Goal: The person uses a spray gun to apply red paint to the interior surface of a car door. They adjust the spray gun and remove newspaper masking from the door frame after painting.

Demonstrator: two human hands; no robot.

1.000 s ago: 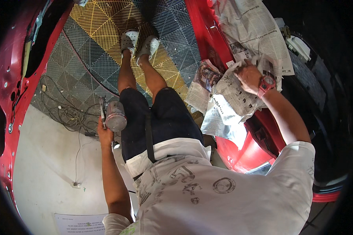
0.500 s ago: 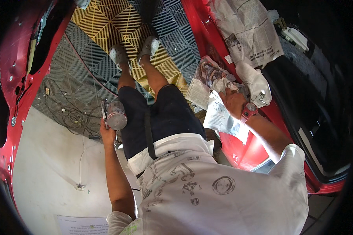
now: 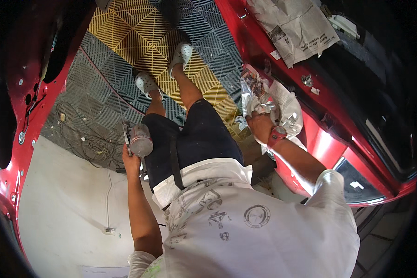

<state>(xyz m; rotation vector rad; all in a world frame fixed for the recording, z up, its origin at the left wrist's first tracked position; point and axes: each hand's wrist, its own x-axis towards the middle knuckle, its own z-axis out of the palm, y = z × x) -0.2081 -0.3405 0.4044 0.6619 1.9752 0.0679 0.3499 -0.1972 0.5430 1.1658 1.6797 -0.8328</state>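
Observation:
In my left hand (image 3: pixel 131 161), closed at my left thigh, is a spray gun (image 3: pixel 141 141) with a round, paint-smeared cup. My right hand (image 3: pixel 261 128) is closed on crumpled newspaper (image 3: pixel 289 110), a bunched wad with creased white sheets and a coloured picture. This wad hangs beside the red car door (image 3: pixel 326 134) on my right. My palm and the paper hide the fingertips. Farther up, a flat newspaper sheet (image 3: pixel 301 39) still covers part of the door's upper edge.
Another red door panel (image 3: pixel 37 102) stands at the left. Yellow and grey grid tiles (image 3: pixel 129 28) lie underfoot, with a thin hose across them. Coiled cables (image 3: pixel 95 146) rest near the white wall (image 3: pixel 69 194), which has an outlet (image 3: pixel 109 230). A small shiny crumpled piece (image 3: pixel 306 80) sits on the door.
My right hand has drawn the crumpled newspaper off the door toward me, baring more red panel. My left hand still holds the spray gun. The view has shifted slightly.

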